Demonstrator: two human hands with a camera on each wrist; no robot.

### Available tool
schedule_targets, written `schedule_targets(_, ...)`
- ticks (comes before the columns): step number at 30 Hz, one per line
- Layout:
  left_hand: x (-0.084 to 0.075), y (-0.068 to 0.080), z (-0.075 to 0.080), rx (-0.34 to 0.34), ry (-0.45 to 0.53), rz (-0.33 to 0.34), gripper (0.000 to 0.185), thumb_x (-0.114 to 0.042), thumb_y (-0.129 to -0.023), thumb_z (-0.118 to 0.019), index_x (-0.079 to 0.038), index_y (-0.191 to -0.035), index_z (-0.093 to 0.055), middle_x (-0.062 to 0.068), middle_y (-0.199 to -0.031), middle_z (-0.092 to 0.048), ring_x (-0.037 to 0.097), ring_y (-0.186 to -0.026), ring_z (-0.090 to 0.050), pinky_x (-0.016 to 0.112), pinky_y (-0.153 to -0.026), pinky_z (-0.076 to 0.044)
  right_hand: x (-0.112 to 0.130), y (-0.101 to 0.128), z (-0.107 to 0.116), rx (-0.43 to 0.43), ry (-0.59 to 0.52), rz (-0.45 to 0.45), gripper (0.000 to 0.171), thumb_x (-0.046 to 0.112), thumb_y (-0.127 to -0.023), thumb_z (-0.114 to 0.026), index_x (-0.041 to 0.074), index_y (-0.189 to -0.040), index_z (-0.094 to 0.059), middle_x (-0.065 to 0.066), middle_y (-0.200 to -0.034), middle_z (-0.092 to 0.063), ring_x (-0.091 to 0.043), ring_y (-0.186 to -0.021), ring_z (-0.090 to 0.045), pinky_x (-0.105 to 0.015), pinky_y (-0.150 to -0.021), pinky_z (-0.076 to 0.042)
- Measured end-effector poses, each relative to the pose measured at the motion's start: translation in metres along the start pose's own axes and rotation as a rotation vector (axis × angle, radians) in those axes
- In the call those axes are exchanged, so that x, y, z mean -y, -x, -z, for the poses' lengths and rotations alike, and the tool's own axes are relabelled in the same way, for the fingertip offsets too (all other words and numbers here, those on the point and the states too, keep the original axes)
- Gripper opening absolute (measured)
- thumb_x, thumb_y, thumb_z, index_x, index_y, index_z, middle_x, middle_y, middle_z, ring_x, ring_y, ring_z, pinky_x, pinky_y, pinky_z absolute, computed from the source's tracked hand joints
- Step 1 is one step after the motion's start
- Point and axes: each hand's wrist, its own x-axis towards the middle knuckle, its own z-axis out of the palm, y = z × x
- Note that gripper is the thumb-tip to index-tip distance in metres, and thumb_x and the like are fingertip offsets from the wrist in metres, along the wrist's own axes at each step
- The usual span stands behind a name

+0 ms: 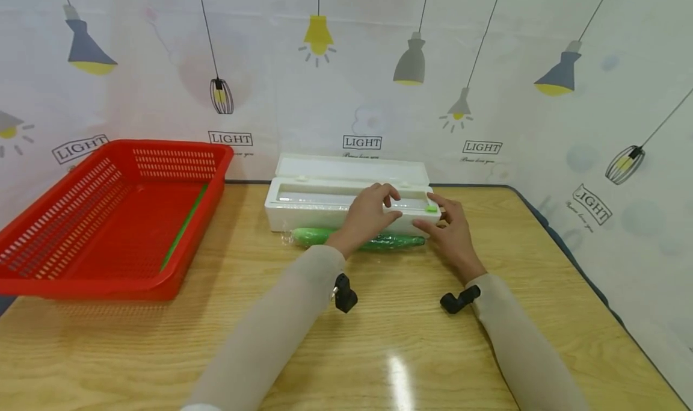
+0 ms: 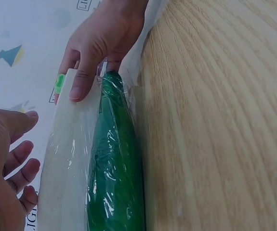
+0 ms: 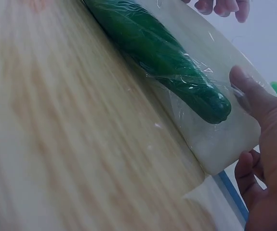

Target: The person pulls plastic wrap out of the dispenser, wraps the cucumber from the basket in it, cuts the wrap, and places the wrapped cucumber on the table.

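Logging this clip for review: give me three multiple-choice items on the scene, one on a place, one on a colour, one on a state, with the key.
1. Where does the wrapped cucumber lie?
A. in the red basket
B. on the table against the front of the white cling film dispenser
C. on the dispenser's lid

2. What colour is the basket?
A. blue
B. white
C. red

3. How is the dispenser's lid?
A. open, tipped back
B. closed
C. lying on the table

Key: 1 B, the cucumber lies along the dispenser's front wall; 2 C, the slotted basket at left is red; 3 A, the lid stands behind the box while the left hand and right hand rest on its top.
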Motion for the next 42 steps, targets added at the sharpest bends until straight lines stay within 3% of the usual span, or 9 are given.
schedule_targets(4,-0.003,0.000,-0.001,0.010,-0.013,0.004,0.026,-0.024,-0.090,-0.069,-0.012,-0.112,-0.062,0.002,-0.094,-0.054,0.017,-0.079,-0.050,0.029,-0.069,-0.043,-0.001,0.000,-0.002,-0.016,-0.025,0.003,0.064,0.015,-0.086,-0.073,0.003,-0.141,-0.043,-0.020,-0.135,-0.033,-0.025,-0.089,-0.049,-0.018,-0.071,-0.045)
schedule_targets(12,-0.004,-0.001,-0.001,0.031,-0.028,0.015,0.026,-0.026,-0.091,-0.068,-0.013,-0.112,-0.062,0.001,-0.096,-0.055,0.016,-0.078,-0.051,0.029,-0.068,-0.044,-0.001,0.000,-0.005,-0.030,-0.031,0.093,0.060,0.007,-0.084,-0.073,-0.005,-0.135,-0.044,-0.014,-0.147,-0.031,-0.023,-0.090,-0.048,-0.021,-0.069,-0.044)
schedule_targets(19,-0.006,-0.009,-0.005,0.037,0.044,-0.008,0.026,-0.026,-0.091,-0.068,-0.012,-0.112,-0.063,-0.001,-0.092,-0.053,0.016,-0.074,-0.049,0.028,-0.065,-0.041,-0.003,-0.001,-0.001,0.008,-0.063,0.058,0.061,0.012,-0.086,-0.072,0.000,-0.138,-0.041,-0.008,-0.151,-0.032,-0.018,-0.091,-0.050,-0.021,-0.067,-0.047)
schedule_targets(24,-0.011,-0.016,-0.013,0.038,0.043,-0.033,0.026,-0.026,-0.090,-0.069,-0.013,-0.110,-0.064,-0.001,-0.091,-0.054,0.015,-0.074,-0.049,0.027,-0.065,-0.041,-0.005,-0.001,0.002,0.024,-0.086,0.011,0.062,0.016,-0.086,-0.072,0.007,-0.140,-0.042,-0.002,-0.149,-0.033,-0.019,-0.084,-0.053,-0.025,-0.061,-0.049)
schedule_targets(32,-0.014,-0.022,-0.027,0.071,0.003,-0.054,0.025,-0.030,-0.090,-0.068,-0.017,-0.111,-0.064,-0.005,-0.090,-0.054,0.012,-0.073,-0.050,0.024,-0.063,-0.041,-0.008,0.002,0.001,0.020,-0.096,0.013,0.057,0.015,-0.086,-0.072,0.005,-0.136,-0.046,-0.006,-0.150,-0.032,-0.017,-0.088,-0.055,-0.022,-0.063,-0.047)
schedule_targets(42,-0.021,-0.034,-0.034,0.088,0.003,-0.005,0.024,-0.035,-0.091,-0.065,-0.020,-0.109,-0.066,-0.008,-0.083,-0.056,0.010,-0.069,-0.052,0.024,-0.061,-0.041,-0.005,0.000,0.001,0.028,-0.082,-0.027,0.053,0.021,-0.088,-0.071,0.012,-0.134,-0.047,0.002,-0.151,-0.031,-0.022,-0.085,-0.055,-0.028,-0.062,-0.049)
